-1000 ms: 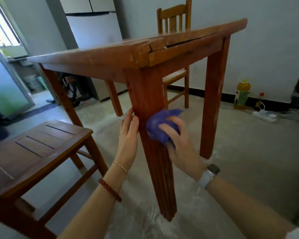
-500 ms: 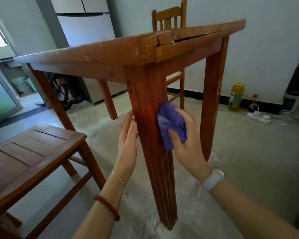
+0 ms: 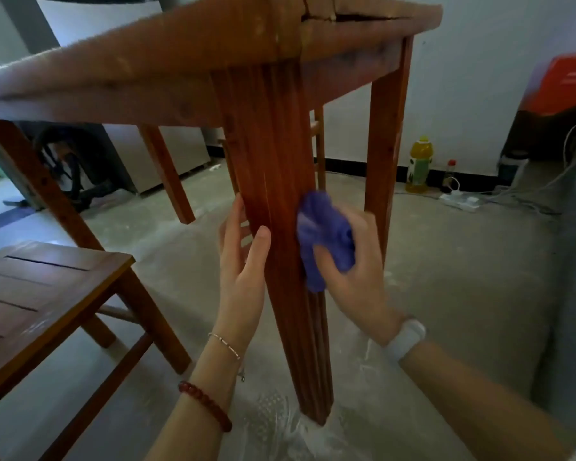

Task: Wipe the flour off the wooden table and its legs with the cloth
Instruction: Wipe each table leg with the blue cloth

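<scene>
The wooden table (image 3: 167,61) fills the top of the head view, seen from below its edge. Its near leg (image 3: 273,181) runs down the middle to the floor. My right hand (image 3: 356,277) presses a bunched purple cloth (image 3: 323,234) against the right face of that leg, about halfway down. My left hand (image 3: 243,261) lies flat on the leg's left side, fingers straight, thumb on the front face. White flour (image 3: 290,430) is smeared on the floor around the leg's foot.
A low wooden stool (image 3: 47,294) stands close at the left. The table's other legs (image 3: 386,154) stand behind. By the far wall are a yellow bottle (image 3: 419,164), a small bottle, a power strip (image 3: 459,201) with cables, and a red box at right.
My right hand has slid the cloth down the leg's right face. The view has dropped lower and closer under the table edge. My left hand stays on the leg.
</scene>
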Demonstrator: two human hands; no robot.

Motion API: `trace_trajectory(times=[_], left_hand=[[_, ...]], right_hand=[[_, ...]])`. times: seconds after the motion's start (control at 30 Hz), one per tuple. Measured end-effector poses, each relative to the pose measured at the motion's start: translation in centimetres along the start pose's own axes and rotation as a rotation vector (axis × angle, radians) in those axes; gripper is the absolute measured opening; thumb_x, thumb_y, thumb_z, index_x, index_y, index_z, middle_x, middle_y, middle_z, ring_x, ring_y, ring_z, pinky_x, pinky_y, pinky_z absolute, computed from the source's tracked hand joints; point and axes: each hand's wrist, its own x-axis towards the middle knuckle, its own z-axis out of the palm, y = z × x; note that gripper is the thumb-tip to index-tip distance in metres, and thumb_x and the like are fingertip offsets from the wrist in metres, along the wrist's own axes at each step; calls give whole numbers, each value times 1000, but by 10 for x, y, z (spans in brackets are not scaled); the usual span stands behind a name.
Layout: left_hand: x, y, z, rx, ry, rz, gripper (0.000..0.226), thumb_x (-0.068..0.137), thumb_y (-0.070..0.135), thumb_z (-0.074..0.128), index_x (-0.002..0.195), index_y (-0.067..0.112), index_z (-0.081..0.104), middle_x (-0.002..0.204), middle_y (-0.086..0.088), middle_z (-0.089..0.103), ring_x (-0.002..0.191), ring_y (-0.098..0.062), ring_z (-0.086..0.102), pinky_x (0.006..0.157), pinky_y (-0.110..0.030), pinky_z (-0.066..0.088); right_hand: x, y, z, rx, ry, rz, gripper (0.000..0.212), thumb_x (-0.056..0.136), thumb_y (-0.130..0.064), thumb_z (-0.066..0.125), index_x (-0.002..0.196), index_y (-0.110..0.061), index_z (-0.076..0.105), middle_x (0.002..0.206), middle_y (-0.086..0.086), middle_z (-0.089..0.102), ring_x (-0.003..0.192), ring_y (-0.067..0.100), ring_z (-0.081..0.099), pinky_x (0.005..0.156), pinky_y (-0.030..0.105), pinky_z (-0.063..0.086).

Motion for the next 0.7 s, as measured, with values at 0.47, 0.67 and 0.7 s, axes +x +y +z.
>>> trace_trajectory(times=[0.47, 0.67, 0.7], left_hand=[[-35, -75, -1, 158, 117, -108, 37, 93, 28, 47, 129, 19, 46, 123, -11, 52, 108, -14, 55, 76, -8, 46], [-38, -78, 0, 166, 141, -121, 43, 87, 39, 47, 128, 24, 45, 127, -7, 51, 113, -13, 53, 80, -11, 48], [-38, -78, 0, 163, 143, -120, 45, 86, 39, 46, 128, 23, 45, 127, -6, 51, 113, -13, 53, 81, -11, 48]], right_hand=[[-38, 25, -1, -183, -18, -60, 40, 79, -33, 56, 116, -22, 43, 104, 10, 48, 85, 11, 49, 72, 16, 45], [-90, 43, -3, -289, -151, 72, 37, 77, -36, 53, 110, -24, 44, 100, 10, 55, 72, 19, 57, 58, 28, 51], [-79, 37, -1, -255, -122, 44, 37, 77, -34, 54, 110, -23, 44, 98, 12, 55, 73, 17, 55, 60, 22, 48]])
